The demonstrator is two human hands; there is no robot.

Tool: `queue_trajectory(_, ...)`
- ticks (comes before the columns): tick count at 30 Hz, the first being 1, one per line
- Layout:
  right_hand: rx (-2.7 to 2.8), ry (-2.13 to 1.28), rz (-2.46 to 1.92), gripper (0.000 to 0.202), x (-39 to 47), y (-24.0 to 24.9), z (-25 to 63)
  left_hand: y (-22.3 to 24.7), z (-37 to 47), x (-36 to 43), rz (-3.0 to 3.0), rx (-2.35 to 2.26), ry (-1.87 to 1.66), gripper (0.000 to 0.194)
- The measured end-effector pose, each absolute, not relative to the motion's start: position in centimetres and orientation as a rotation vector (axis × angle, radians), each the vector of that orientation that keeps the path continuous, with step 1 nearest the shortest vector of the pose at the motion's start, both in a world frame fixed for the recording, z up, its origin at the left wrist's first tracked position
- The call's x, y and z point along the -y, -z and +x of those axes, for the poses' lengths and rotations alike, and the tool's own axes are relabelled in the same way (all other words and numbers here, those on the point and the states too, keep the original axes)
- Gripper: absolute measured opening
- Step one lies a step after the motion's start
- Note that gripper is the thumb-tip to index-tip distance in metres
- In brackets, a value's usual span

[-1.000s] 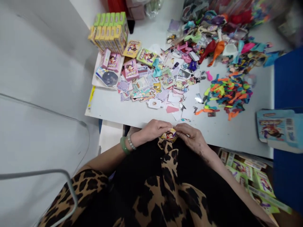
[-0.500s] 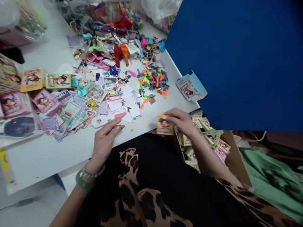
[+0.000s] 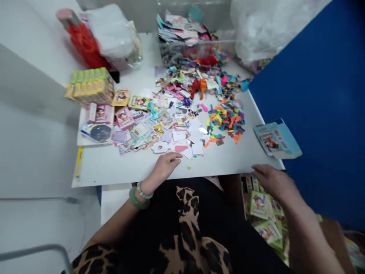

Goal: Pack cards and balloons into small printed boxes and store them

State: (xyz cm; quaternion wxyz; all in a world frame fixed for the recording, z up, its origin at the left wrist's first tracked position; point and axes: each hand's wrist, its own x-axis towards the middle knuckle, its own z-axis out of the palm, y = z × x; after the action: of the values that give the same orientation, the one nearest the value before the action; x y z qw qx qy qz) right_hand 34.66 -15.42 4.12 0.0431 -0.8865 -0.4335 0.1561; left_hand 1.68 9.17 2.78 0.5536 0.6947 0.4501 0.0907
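Observation:
My left hand (image 3: 165, 166) rests over the table's front edge, its fingers loosely stretched with nothing in them. Just beyond its fingertips lie a pink card (image 3: 180, 148) and some white cards (image 3: 197, 148). My right hand (image 3: 275, 182), slightly blurred, is at the right end of the front edge, above a carton filled with small printed boxes (image 3: 260, 204). Its fingers point toward the table and no object shows in them. A light blue opened box (image 3: 278, 140) lies beyond that hand at the table's right edge.
Stickers and cards (image 3: 145, 131) cover the table's left-middle, with a pile of small colourful balloons (image 3: 226, 118) to their right. Stacked yellow and green boxes (image 3: 94, 87) stand left. Behind are a clear bin (image 3: 196, 47) and a plastic bag (image 3: 253, 34). A blue panel (image 3: 322, 95) borders the right side.
The small yellow box has left my right hand, which has moved right over the carton. My left hand stays near the table edge. The view has swung, showing more of the left side.

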Motion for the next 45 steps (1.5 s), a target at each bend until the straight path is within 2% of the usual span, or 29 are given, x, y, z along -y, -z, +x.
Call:
queue_trajectory(6,1.676,-0.388,-2.26,0.04,-4.0,-2.4,28.5,-2.1,-0.3,-9.4,1.606,-1.186,-0.259,0.022)
queue_trajectory(9,1.729,-0.445,-2.251,0.065,-11.1,-1.4,25.7,-1.7,-1.6,-9.0,1.58,-1.218,-0.279,0.019)
queue_trajectory(11,1.807,-0.479,-2.242,0.072,-13.6,-0.6,24.6,-1.3,-2.2,-8.9,1.555,-1.231,-0.286,0.019)
queue_trajectory(16,1.77,-0.365,-2.233,0.043,-13.6,1.1,24.4,-0.6,-3.0,-9.0,1.461,-1.252,-0.288,0.019)
queue_trajectory(21,1.602,-0.296,-2.159,0.046,-11.7,1.2,26.0,-0.6,-2.2,-9.5,1.398,-1.194,-0.313,0.021)
queue_trajectory(29,1.683,-0.277,-2.171,0.036,-10.8,2.3,27.3,-2.5,-2.0,-10.6,1.603,-1.229,-0.412,0.023)
queue_trajectory(34,1.768,-0.265,-1.95,0.043,-13.7,1.7,25.6,-5.5,-3.9,-15.8,1.852,-1.857,-0.512,0.044)
queue_trajectory(37,1.872,-0.363,-1.8,0.044,-16.6,0.5,22.1,-6.2,-3.3,-20.0,1.907,-2.014,-0.451,0.07)
queue_trajectory(39,1.954,-0.441,-1.709,0.045,-18.2,-0.1,19.7,-5.9,-2.4,-22.3,1.897,-2.048,-0.406,0.079)
queue_trajectory(42,2.017,-0.542,-1.579,0.044,-19.4,-0.6,17.4,-5.1,-1.6,-24.2,1.854,-2.029,-0.407,0.074)
queue_trajectory(45,1.925,-0.635,-1.556,0.041,-19.1,-0.7,17.3,-4.7,-2.4,-23.8,1.703,-1.896,-0.622,0.072)
